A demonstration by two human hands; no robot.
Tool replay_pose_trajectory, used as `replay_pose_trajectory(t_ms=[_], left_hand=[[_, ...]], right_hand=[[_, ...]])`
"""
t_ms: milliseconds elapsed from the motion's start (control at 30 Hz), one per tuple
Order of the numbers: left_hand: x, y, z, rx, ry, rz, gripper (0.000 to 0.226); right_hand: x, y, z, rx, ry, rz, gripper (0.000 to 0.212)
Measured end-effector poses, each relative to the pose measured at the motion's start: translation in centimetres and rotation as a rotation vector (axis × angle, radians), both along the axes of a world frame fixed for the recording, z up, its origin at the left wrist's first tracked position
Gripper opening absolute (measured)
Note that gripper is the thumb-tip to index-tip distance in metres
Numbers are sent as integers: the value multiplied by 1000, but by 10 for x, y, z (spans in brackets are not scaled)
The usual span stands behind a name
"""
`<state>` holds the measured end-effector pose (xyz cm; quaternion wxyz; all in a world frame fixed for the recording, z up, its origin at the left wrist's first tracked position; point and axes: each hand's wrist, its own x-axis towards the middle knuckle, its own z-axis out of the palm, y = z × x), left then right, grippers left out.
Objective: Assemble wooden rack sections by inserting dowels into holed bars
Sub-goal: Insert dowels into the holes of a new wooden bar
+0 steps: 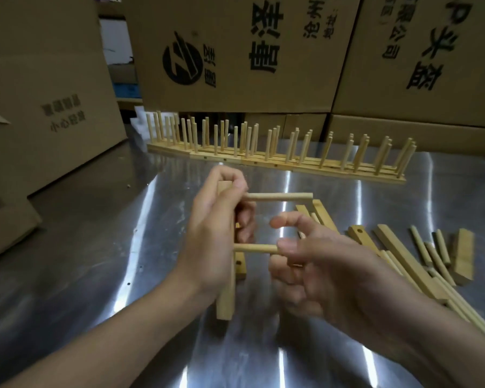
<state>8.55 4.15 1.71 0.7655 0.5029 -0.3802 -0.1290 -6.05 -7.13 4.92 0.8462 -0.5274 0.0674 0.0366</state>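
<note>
Your left hand (213, 236) grips the bar (225, 303) upright; your right hand (328, 275) pinches the lower dowel (255, 248), lying crosswise, its left end seemingly entering a hole.

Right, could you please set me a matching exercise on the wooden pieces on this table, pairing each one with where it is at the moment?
Things:
1. holed bar
2. lower dowel
3. finished rack sections
4. loose bars and dowels

Places:
A. heaped on the table, right side
B. pinched by the right hand
C. gripped in the left hand
D. standing in a row at the table's far edge

Pairs: 1-C, 2-B, 3-D, 4-A.
</note>
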Motion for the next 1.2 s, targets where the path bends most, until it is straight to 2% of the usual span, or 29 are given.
replay_pose_trajectory(t_ms=[67, 133, 167, 200, 267, 300, 333, 367, 533, 600, 667, 800, 1000, 1100, 1200], left_hand=[[6, 2, -1, -17, 189, -99, 23], [10, 2, -3, -30, 390, -187, 23], [12, 2, -4, -31, 472, -206, 24], [14, 2, -3, -38, 551, -214, 25], [18, 3, 0, -76, 712, -205, 26], [20, 3, 2, -100, 780, -190, 26], [22, 4, 4, -116, 833, -174, 25], [24, 5, 5, -125, 870, -158, 26], [29, 7, 9, -136, 959, -119, 28], [30, 7, 10, -130, 963, -109, 27], [30, 7, 9, -110, 962, -93, 27], [29, 7, 7, -81, 960, -69, 27], [30, 7, 6, -72, 971, -65, 28], [30, 8, 6, -65, 982, -63, 29], [30, 8, 6, -60, 1001, -61, 28]], right_hand=[[-1, -5, 0, 88, -63, 78, 68], [-2, -14, -1, 49, -98, 84, 65], [-3, -22, -3, -96, -97, 7, 58], [-4, -32, -7, -337, -84, -127, 48], [-7, -54, -16, -989, -7, -450, 31], [-8, -64, -20, -1285, 30, -527, 29], [-8, -70, -24, -1498, 49, -530, 27], [-8, -73, -28, -1620, 58, -490, 28], [-6, -68, -41, -1942, 105, -353, 45], [-6, -62, -39, -1985, 104, -328, 46], [-5, -59, -38, -1943, 88, -295, 45], [-7, -51, -32, -1687, 13, -290, 39], [-6, -51, -28, -1853, 97, -229, 51], [-9, -53, -21, -1812, 101, -161, 46], [-18, -59, -5, -1715, 88, -43, 24]])
